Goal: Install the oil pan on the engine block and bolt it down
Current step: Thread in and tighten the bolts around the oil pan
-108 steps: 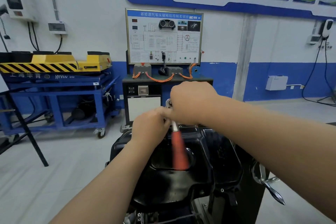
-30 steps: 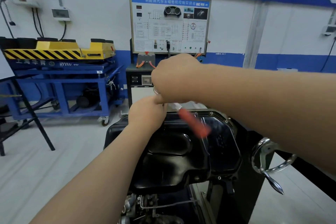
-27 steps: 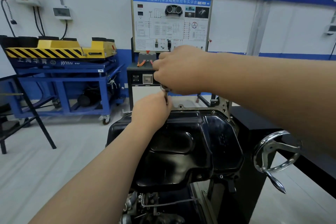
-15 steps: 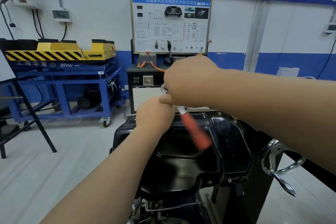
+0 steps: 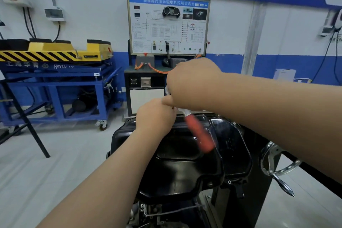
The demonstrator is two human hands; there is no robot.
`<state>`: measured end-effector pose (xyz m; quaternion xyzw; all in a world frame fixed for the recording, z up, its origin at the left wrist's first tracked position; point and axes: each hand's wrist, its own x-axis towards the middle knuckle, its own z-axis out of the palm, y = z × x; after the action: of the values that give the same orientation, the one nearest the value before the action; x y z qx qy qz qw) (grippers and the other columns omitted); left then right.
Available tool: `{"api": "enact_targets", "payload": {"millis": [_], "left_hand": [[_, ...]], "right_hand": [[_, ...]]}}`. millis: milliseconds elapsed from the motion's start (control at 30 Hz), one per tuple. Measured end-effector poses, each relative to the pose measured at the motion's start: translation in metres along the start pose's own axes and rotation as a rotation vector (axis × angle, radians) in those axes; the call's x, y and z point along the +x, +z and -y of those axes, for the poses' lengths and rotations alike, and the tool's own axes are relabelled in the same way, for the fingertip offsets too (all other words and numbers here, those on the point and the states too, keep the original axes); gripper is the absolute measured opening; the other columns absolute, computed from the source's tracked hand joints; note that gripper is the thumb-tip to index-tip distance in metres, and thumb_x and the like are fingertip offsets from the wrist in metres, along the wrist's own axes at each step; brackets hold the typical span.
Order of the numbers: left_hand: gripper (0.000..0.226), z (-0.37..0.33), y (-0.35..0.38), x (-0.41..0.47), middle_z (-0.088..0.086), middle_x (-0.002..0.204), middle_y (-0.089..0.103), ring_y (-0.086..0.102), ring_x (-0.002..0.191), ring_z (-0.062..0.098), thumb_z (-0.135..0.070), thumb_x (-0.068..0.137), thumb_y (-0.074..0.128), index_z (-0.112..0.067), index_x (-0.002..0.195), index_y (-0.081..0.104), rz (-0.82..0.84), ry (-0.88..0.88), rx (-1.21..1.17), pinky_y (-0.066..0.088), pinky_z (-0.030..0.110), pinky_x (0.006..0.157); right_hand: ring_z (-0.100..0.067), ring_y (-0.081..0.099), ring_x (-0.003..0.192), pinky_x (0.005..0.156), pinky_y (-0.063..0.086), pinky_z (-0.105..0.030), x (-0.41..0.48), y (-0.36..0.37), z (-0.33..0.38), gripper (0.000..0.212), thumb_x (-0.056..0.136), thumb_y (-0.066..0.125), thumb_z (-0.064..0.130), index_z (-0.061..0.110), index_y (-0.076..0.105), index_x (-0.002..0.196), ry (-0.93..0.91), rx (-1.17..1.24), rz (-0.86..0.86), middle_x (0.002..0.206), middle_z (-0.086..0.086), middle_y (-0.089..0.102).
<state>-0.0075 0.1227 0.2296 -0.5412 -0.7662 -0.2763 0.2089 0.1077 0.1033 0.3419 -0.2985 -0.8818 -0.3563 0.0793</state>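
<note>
The black oil pan point(image 5: 175, 172) sits upside-up on the engine block point(image 5: 148, 213), which is held in a stand. At the pan's far edge my right hand point(image 5: 192, 85) grips the head of a ratchet; its red handle point(image 5: 199, 135) is blurred and points toward me and to the right over the pan. Just below it my left hand point(image 5: 155, 114) is curled into a fist round the ratchet's extension shaft. Both the socket and the bolt under my left hand are hidden. Small bolt heads show along the pan's right flange point(image 5: 229, 181).
A chrome handwheel point(image 5: 277, 168) with a crank handle sticks out of the stand on the right. Behind the engine stands a training panel cabinet point(image 5: 146, 90). A blue cart with a yellow lift point(image 5: 55, 83) is at the left, and a black stand leg point(image 5: 33, 131) is nearer.
The red handle has swung from pointing straight at me to pointing right, went out of sight behind my hands, then came back. Both hands stay at the pan's far edge.
</note>
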Motion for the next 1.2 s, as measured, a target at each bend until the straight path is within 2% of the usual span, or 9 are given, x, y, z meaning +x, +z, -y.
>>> {"api": "enact_targets", "payload": {"millis": [100,167,233,367,533,667,933,1067,1200], "left_hand": [[0.031,-0.003,0.002,-0.001,-0.006,0.055,0.037,0.045,0.053,0.022,-0.034,0.094,0.038,-0.02,0.066,0.039,-0.08,0.049,-0.017,0.028,0.026,0.048],[0.026,-0.004,0.003,0.0,-0.007,0.057,0.039,0.047,0.055,0.023,-0.036,0.093,0.039,-0.019,0.074,0.042,-0.075,0.067,-0.035,0.032,0.028,0.051],[0.031,-0.003,0.001,-0.001,-0.007,0.056,0.036,0.041,0.051,0.02,-0.036,0.093,0.039,-0.02,0.066,0.036,-0.063,0.056,-0.036,0.029,0.027,0.049],[0.035,-0.004,-0.005,-0.006,-0.005,0.059,0.031,0.038,0.06,0.022,-0.013,0.088,0.042,-0.021,0.059,0.024,-0.002,0.01,0.025,0.03,0.028,0.057],[0.04,-0.004,-0.006,-0.003,-0.006,0.056,0.034,0.034,0.052,0.018,-0.023,0.094,0.04,-0.024,0.058,0.023,-0.016,0.065,0.001,0.028,0.028,0.05],[0.046,-0.003,-0.002,-0.003,-0.008,0.051,0.031,0.032,0.046,0.016,-0.038,0.096,0.038,-0.025,0.055,0.023,-0.087,0.098,-0.051,0.02,0.026,0.043],[0.036,-0.003,-0.009,-0.006,-0.004,0.057,0.031,0.037,0.055,0.019,-0.009,0.087,0.041,-0.021,0.059,0.024,0.03,-0.01,0.017,0.029,0.028,0.052],[0.033,-0.003,-0.002,-0.002,-0.006,0.057,0.035,0.036,0.048,0.016,-0.029,0.096,0.039,-0.02,0.065,0.033,-0.049,0.061,-0.019,0.028,0.027,0.048],[0.026,-0.004,0.002,-0.003,-0.008,0.055,0.035,0.044,0.052,0.02,-0.036,0.096,0.037,-0.023,0.074,0.038,-0.102,0.088,-0.035,0.03,0.028,0.048]], "right_hand": [[-0.017,0.032,0.084,0.062,0.032,-0.034,0.0,-0.008,-0.011,0.009,0.092,0.05,0.018,0.016,0.057,0.095,-0.228,-0.178,-0.043,0.089,0.001,0.035],[-0.017,0.027,0.085,0.067,0.031,-0.034,0.0,-0.008,-0.017,0.018,0.089,0.052,0.012,0.016,0.057,0.105,-0.283,-0.216,-0.057,0.092,-0.001,0.031],[-0.017,0.034,0.078,0.065,0.032,-0.035,-0.005,-0.007,-0.013,0.007,0.09,0.051,0.019,0.016,0.057,0.093,-0.229,-0.188,-0.067,0.086,0.001,0.034],[-0.018,0.034,0.052,0.05,0.03,-0.029,-0.012,0.001,0.005,0.05,0.094,0.034,0.053,0.018,0.034,0.059,0.058,0.035,0.043,0.064,0.0,0.036],[-0.02,0.042,0.079,0.06,0.038,-0.035,-0.008,-0.006,-0.002,0.011,0.093,0.05,0.025,0.015,0.055,0.089,-0.129,-0.079,0.006,0.087,0.0,0.045],[-0.025,0.044,0.101,0.08,0.041,-0.04,-0.008,-0.002,-0.014,0.022,0.09,0.048,0.01,0.012,0.053,0.11,-0.318,-0.232,-0.11,0.112,-0.007,0.046],[-0.018,0.035,0.053,0.048,0.032,-0.028,-0.01,0.005,0.008,0.051,0.094,0.035,0.053,0.016,0.035,0.06,0.079,0.062,0.027,0.065,-0.001,0.036],[-0.018,0.032,0.08,0.064,0.035,-0.035,-0.009,-0.004,-0.009,0.008,0.092,0.048,0.02,0.016,0.054,0.093,-0.171,-0.142,-0.025,0.097,-0.004,0.045],[-0.017,0.032,0.081,0.066,0.034,-0.034,-0.008,0.001,-0.02,0.016,0.089,0.049,0.014,0.015,0.057,0.103,-0.283,-0.201,-0.121,0.093,-0.003,0.042]]}}
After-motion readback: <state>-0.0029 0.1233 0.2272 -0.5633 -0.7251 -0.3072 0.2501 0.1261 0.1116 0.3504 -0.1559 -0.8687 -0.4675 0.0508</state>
